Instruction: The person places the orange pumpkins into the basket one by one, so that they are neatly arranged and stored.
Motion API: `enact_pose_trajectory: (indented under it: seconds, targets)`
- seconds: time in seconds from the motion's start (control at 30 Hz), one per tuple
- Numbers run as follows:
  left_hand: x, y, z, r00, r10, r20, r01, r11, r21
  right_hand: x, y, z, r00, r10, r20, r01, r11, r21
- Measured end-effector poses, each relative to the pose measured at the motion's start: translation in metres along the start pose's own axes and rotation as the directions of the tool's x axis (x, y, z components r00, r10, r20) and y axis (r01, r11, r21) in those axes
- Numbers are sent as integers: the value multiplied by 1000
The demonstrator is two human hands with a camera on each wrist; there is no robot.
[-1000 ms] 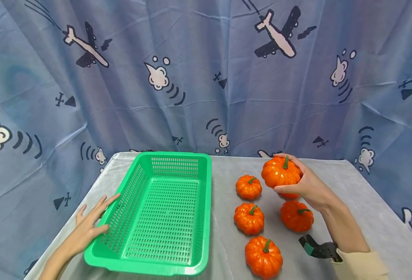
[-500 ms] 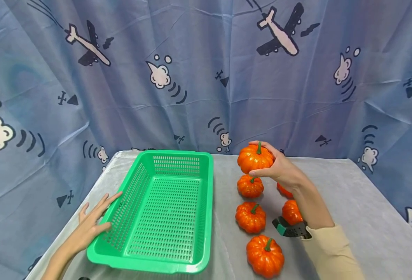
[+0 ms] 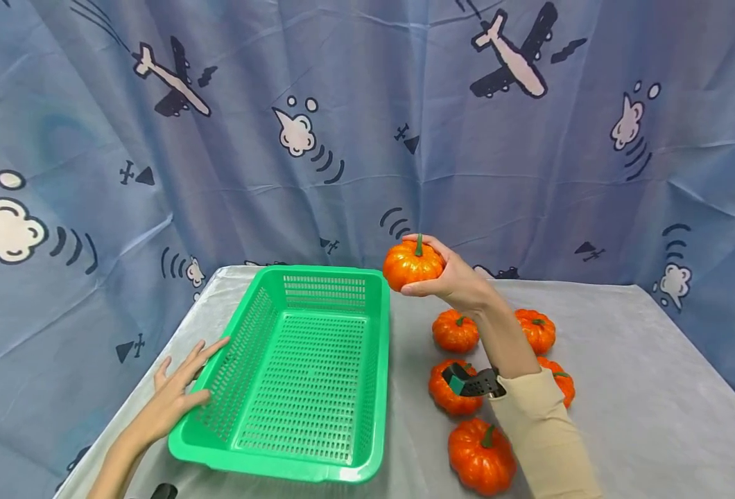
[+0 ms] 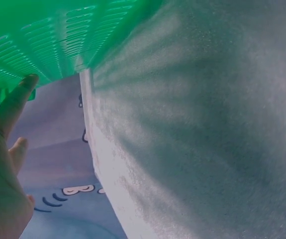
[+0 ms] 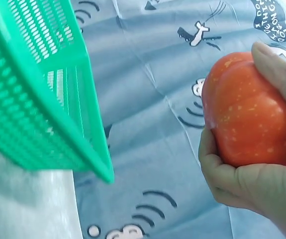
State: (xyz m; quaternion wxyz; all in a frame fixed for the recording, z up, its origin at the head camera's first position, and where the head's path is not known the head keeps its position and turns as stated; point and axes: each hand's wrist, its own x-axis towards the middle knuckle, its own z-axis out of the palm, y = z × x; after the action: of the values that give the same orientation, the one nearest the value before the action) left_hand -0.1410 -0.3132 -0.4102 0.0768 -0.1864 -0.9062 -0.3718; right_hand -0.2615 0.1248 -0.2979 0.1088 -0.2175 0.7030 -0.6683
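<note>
A small orange pumpkin (image 3: 410, 267) with a green stem is held up in my right hand (image 3: 457, 281), just beyond the far right corner of a green plastic basket (image 3: 378, 388). Thumb and fingers curl round its sides, as the right wrist view shows of the pumpkin (image 5: 249, 112). The basket's perforated floor is bare. On its left rim rests my left hand (image 3: 170, 398), fingers spread and fairly straight. In the left wrist view, a fingertip of that hand (image 4: 3, 164) touches the basket's outer wall (image 4: 58, 45).
Several more pumpkins stand on the pale cloth-covered table (image 3: 629, 388) right of the basket, among them a front one (image 3: 481, 457) and a back right one (image 3: 537, 331). My right forearm partly covers some. A blue patterned curtain (image 3: 342, 229) hangs behind the table.
My right hand has carried the pumpkin leftward and slightly up, from above the back right pumpkins to near the basket's far corner. The left hand stays on the rim. The head view has shifted slightly.
</note>
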Motion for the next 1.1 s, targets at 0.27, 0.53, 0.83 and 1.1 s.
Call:
enact_pose_trajectory:
  seconds: [0.27,0.53,0.83,1.1]
  targets:
    - [-1,1,-2,1000,-2,-6,2,1000,2,30,-9,29,998,-42,55,40,998,46]
    - [0,2,-1,1000,-1,-6,1,1000,-4,64,-16,77,992,-69,105,50,983,176]
    - [-1,0,7,999,-44,-7,43,998,-41,108,2,143,986,13,166,-62,953,295]
    - [1,0,1,999,-46,-6,46,998,-49,135,42,187,997,-2,82,-30,921,389]
